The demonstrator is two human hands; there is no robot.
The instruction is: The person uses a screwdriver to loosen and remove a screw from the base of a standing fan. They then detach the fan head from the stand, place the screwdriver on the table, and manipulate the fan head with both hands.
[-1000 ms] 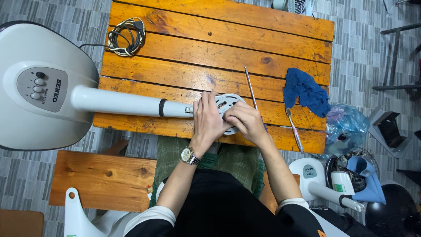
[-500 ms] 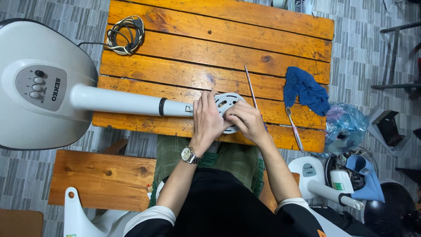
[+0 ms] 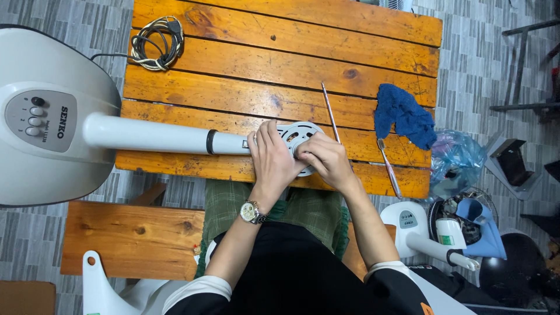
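I see an orange-brown slatted wooden table over grey striped floor tiles; the fan base and its pole are white, with grey buttons. The rag is deep blue; the cable coil pale grey; my trousers green plaid, my top black with white cuffs.
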